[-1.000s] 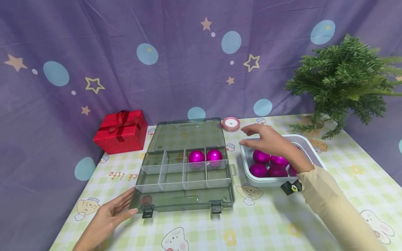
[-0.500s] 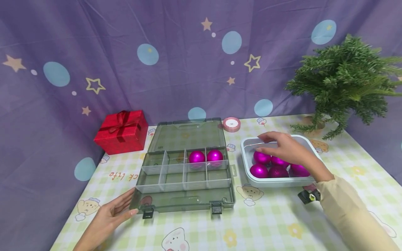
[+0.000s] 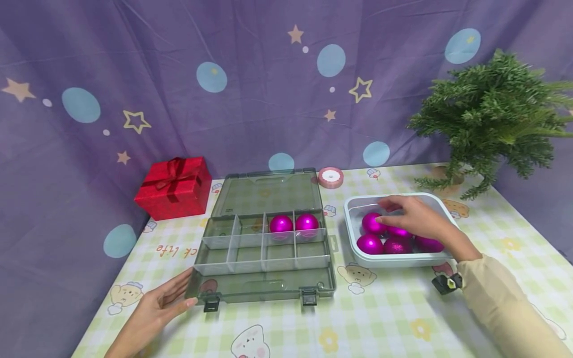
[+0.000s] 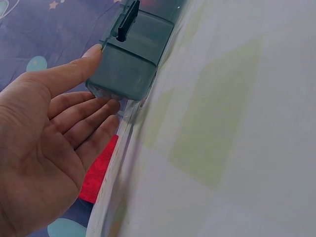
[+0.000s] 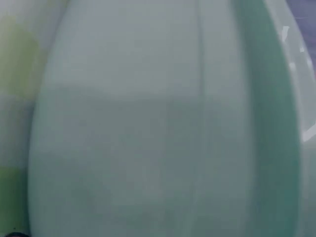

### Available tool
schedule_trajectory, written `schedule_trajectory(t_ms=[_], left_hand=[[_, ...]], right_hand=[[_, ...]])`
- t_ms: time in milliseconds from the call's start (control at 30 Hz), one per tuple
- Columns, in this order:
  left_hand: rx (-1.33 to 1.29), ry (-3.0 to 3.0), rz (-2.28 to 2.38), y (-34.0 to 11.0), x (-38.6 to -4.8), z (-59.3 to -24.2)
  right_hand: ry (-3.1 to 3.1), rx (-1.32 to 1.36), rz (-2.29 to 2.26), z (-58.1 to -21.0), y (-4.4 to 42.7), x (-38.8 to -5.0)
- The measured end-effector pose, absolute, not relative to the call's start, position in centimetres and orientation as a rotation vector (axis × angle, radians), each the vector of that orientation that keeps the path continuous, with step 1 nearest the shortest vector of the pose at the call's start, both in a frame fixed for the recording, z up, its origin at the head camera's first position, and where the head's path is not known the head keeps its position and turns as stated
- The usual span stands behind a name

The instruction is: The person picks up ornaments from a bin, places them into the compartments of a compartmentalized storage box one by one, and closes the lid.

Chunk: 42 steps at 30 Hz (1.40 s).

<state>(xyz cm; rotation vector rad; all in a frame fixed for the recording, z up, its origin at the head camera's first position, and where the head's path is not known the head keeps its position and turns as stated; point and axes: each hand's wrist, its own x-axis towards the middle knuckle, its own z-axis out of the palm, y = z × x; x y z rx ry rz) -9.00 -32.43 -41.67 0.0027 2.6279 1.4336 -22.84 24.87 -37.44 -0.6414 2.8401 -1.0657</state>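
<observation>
Tablecloth [image 3: 376,320], glossy magenta balls [image 3: 370,244], right grip [image 3: 414,218] parted above, relaxed left grip [image 3: 153,308] touching case [image 3: 259,287]

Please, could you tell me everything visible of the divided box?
The box is see-through grey-green and looks like plastic, with clear dividers and two dark latches. It lies flat and open on the checked cloth, its lid folded back. Two shiny magenta balls sit in its back row, at the right. The left hand touches its near left corner.

Left hand [image 3: 152,311]: fingers [image 4: 93,123] extended, thumb [image 4: 74,74] apart; right hand [image 3: 416,218] palm-down, fingers bent.
</observation>
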Motion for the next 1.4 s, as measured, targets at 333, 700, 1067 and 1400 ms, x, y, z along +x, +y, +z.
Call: schedule_trajectory(t_ms=[333, 700, 1067, 1400], left_hand=[[-0.003, 2.629, 1.424, -32.4, -9.0, -41.6], [-0.022, 2.616, 1.43, -32.3, -8.9, -41.6], [0.007, 2.631, 1.436, -32.3, -8.8, -41.6], [0.004, 2.638, 1.422, -32.4, -8.9, -41.6]], right_hand=[[2.852, -0.712, -0.984, -38.8, 24.8, -23.5], [2.847, -0.813, -0.953, -39.7, 24.5, -23.6], [2.864, -0.833, -0.921, -40.1, 24.2, -23.6], [2.875, -0.805, -0.957, -39.7, 24.2, -23.4]])
